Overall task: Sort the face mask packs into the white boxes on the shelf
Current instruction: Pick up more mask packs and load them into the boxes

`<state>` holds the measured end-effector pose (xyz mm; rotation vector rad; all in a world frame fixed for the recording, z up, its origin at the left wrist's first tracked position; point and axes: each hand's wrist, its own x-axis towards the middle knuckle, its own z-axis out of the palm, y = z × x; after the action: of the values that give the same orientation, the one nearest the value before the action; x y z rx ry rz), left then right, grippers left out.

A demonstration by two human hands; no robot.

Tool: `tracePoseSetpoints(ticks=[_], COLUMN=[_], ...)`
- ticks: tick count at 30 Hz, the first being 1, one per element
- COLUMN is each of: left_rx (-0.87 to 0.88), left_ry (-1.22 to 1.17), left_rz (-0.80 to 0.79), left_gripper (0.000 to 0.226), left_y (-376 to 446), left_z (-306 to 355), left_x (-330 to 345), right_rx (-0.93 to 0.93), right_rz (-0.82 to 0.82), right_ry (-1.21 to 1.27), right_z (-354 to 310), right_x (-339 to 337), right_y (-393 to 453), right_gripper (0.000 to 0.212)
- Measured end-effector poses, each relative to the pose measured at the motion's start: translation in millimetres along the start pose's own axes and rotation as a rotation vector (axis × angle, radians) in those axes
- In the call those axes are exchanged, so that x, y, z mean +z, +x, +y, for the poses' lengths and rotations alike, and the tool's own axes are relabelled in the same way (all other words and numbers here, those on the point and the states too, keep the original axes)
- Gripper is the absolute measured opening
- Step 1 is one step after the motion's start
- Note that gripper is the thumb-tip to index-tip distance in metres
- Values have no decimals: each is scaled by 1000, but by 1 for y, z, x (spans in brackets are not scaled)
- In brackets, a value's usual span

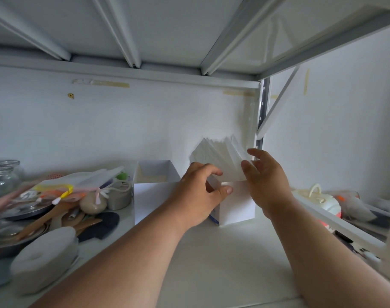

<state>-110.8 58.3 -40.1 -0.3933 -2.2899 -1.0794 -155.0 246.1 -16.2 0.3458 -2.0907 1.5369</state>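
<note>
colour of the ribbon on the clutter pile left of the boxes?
Yellow ribbon, seen in the head view.

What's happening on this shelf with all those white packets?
A person is filling white boxes on a shelf. The left hand grips the rim of the right box, steadying it. The right hand, fingers relaxed, touches the fanned-out face mask packs standing in it. The left box beside it looks nearly empty. Clutter lies at both sides.

Glass jar (3,177) far left; wooden spoons (45,221), white foam roll (45,256) nearby.
</note>
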Motion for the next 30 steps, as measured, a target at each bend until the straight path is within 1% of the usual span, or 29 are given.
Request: tracePoseSetpoints(ticks=[4, 8, 11, 13, 15, 18, 22, 25, 27, 28, 30], left_rx=[2, -3, 17, 33, 9, -50, -63, -79, -79, -83, -103], left_ry=[-1, -20, -43, -42, -2, 84, 106, 116, 124, 128, 134], left_rz=[-8, -17, -32, -47, -87, -164, -142, -155, -157, -149, -141], left_gripper=[51, 62, 73, 79, 82, 82, 77, 78, 74, 70, 65], left_y=[0, -1, -3, -2, -1, -3, -3, -3, -3, -3, -3], left_z=[-1, 1, 3, 2, -1, -2, 2, 4, 4, 5, 6], left_x=[1, 0, 0, 1, 2, 3, 1, 0, 1, 1, 1], right_rx=[21, 38, 7, 18, 39, 67, 78, 81, 111, 125, 135], right_rz=[22, -19, -52, -78, -115, -151, -119, -137, -99, -71, -52], right_ry=[-58, -57, -23, -9, 16, 58, 88, 115, 139, 144, 133], right_z=[1, -1, -1, -2, -3, -6, -9, -5, -2, 0, 2], right_x=[-3, -2, -1, 0, 0, -2, -1, 1, 1, 1, 2], right_y=[1, -2, -1, -3, -4, -6, -8, -6, -3, -1, 0], right_gripper=[32, 25, 35, 41, 48, 40, 39, 51, 53, 51, 42])
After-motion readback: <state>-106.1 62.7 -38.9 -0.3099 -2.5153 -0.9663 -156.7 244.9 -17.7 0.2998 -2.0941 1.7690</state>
